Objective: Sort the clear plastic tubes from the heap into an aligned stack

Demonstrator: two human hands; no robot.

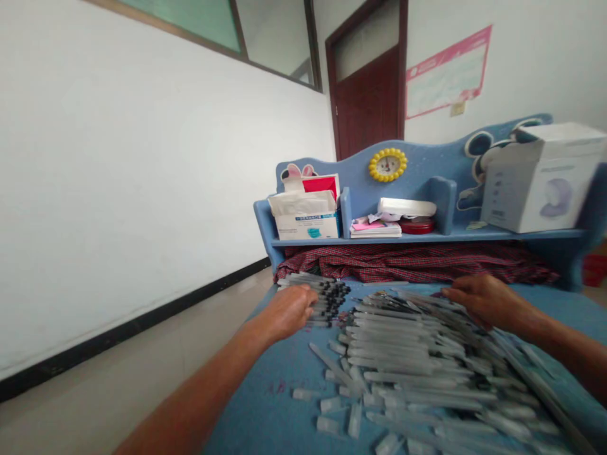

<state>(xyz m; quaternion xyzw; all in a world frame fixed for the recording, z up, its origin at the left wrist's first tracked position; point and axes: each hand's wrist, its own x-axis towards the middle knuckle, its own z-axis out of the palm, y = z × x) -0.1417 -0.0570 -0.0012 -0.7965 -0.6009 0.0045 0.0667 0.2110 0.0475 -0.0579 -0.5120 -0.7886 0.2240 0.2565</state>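
At the left, my left hand (pixel 293 309) rests against a stack of pens with black ends (pixel 332 300); its fingers are curled, and whether a pen is between them is hidden. A large heap of translucent pen barrels (pixel 393 338) lies to its right, most of them side by side. My right hand (pixel 488 300) is over the far right side of that heap, with thumb and fingers drawn together; what they grip, if anything, is too small to make out. Loose translucent pen caps (pixel 329 424) lie scattered along the near side of the heap.
The blue desk (pixel 256 392) has a raised shelf at the back with a mask box (pixel 308 224), papers (pixel 374 232), a red round tin (pixel 417 225) and a large white box (pixel 540 177). Checked cloth (pixel 379 262) is bunched beneath the shelf. A white wall stands at left.
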